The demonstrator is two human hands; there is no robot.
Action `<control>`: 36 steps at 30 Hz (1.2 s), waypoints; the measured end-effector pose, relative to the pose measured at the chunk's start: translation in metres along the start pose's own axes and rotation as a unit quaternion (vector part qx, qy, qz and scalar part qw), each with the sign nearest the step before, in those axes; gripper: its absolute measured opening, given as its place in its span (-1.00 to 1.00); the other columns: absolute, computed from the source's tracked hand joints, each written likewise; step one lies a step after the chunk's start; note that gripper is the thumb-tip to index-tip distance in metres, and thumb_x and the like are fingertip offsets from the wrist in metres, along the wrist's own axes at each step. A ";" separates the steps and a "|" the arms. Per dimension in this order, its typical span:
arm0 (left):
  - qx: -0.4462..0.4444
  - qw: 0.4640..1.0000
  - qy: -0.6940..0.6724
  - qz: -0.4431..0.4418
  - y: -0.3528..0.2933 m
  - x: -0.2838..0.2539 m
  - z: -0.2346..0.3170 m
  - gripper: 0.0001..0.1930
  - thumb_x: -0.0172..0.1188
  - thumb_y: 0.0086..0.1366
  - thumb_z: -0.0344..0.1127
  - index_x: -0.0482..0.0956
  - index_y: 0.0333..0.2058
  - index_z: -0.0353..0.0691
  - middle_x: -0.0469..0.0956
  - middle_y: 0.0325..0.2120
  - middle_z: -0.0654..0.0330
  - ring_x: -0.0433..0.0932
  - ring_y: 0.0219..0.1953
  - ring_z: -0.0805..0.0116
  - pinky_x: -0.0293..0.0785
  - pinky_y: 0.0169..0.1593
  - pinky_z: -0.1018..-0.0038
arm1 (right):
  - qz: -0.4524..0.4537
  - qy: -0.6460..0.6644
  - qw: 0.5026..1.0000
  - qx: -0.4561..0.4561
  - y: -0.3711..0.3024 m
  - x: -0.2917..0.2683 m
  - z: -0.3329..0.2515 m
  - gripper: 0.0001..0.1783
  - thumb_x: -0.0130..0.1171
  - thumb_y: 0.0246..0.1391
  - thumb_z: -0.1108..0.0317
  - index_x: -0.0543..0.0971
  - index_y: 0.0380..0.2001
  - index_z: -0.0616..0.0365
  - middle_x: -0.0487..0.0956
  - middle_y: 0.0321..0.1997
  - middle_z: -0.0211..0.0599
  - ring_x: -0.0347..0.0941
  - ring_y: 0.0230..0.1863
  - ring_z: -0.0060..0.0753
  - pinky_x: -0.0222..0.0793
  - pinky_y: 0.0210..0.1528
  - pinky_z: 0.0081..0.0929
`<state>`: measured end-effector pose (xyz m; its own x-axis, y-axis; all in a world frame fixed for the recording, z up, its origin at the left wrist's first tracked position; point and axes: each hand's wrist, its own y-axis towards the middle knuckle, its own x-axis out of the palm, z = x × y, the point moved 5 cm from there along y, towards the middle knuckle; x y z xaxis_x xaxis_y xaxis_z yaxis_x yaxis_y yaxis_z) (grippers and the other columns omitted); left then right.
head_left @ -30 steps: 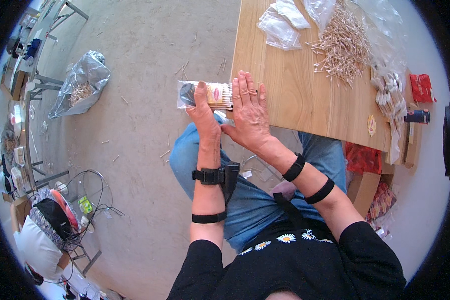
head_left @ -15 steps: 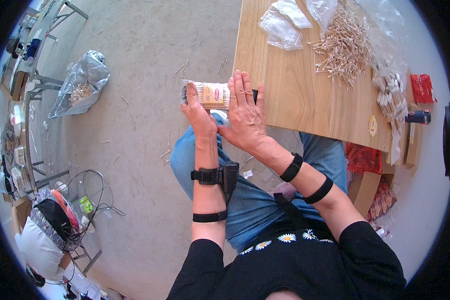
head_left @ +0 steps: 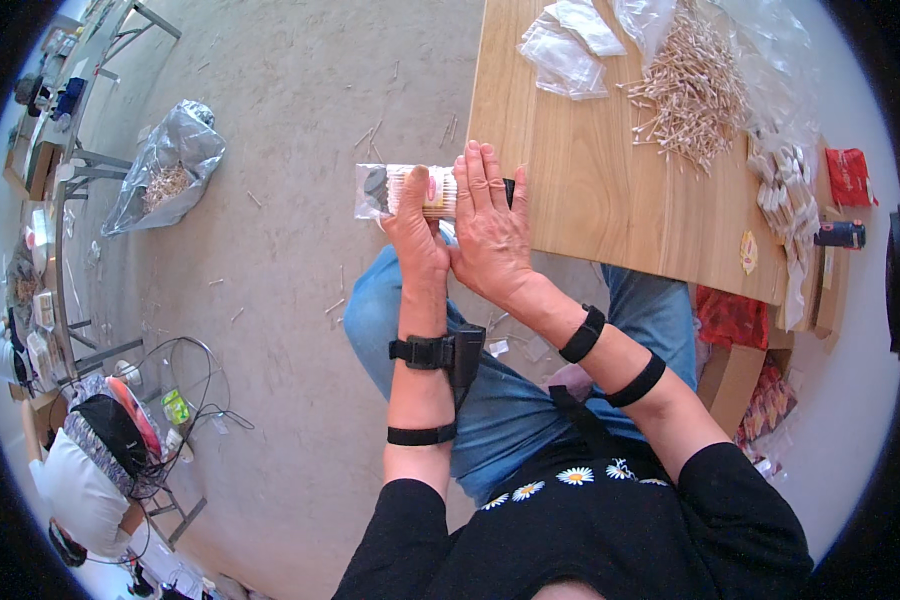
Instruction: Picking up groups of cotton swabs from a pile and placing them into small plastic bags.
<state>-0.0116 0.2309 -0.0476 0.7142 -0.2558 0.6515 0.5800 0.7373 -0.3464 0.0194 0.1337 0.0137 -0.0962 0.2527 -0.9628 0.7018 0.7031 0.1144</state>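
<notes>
Just off the table's left edge, above my left knee, my left hand (head_left: 417, 235) grips a clear plastic packet of cotton swabs (head_left: 444, 196), thumb across its upper face. The packet lies sideways, with a small label partly behind my thumb. Its transparent end (head_left: 372, 190) sticks out to the left, bare of swabs. My right hand (head_left: 492, 230) is flat with fingers stretched out, its edge against the packet's right end. What lies beneath that palm is hidden.
The wooden table (head_left: 570, 180) holds a heap of loose swabs (head_left: 692, 95), flat clear bags (head_left: 562, 55) and a stack of filled packets (head_left: 785, 195). A plastic bag of swabs (head_left: 165, 185) sits on the floor at left, near a metal-legged rack (head_left: 95, 160).
My left hand has slid right along the packet, toward my right hand. The packet's clear left end now shows spread out beyond my thumb. My right hand has hardly moved.
</notes>
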 end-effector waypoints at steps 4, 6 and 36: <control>0.003 1.000 0.000 -0.004 0.004 -0.002 -0.006 -0.76 0.35 0.25 -0.32 0.51 -0.17 -0.17 0.56 -0.31 0.33 0.58 -0.27 0.49 0.60 -0.22 0.46 | 0.015 -0.005 1.000 -0.015 0.002 0.002 -0.004 0.04 0.26 -0.14 0.19 0.08 0.36 0.45 -0.09 0.53 0.11 -0.31 0.58 0.04 -0.50 0.49 0.19; -0.019 0.999 -0.027 -0.025 0.005 -0.001 -0.009 -0.77 0.34 0.26 -0.35 0.50 -0.16 -0.18 0.55 -0.29 0.32 0.57 -0.27 0.49 0.60 -0.22 0.46 | 0.001 -0.021 1.000 -0.018 0.005 0.002 -0.006 -0.02 0.21 -0.07 0.17 0.11 0.36 0.43 -0.09 0.53 0.10 -0.31 0.58 0.04 -0.50 0.49 0.19; -0.025 1.000 -0.010 0.014 0.004 0.007 0.006 -0.88 0.28 0.29 -0.36 0.55 -0.28 -0.24 0.55 -0.38 0.33 0.53 -0.37 0.56 0.52 -0.31 0.55 | 0.005 -0.008 1.000 -0.025 0.006 0.007 -0.021 -0.17 0.12 0.04 0.24 0.16 0.31 0.50 -0.04 0.50 0.20 -0.26 0.56 0.12 -0.40 0.49 0.19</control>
<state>-0.0068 0.2361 -0.0406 0.7227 -0.2236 0.6540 0.5794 0.7120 -0.3968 0.0084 0.1535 0.0129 -0.0784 0.2501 -0.9650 0.6662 0.7333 0.1360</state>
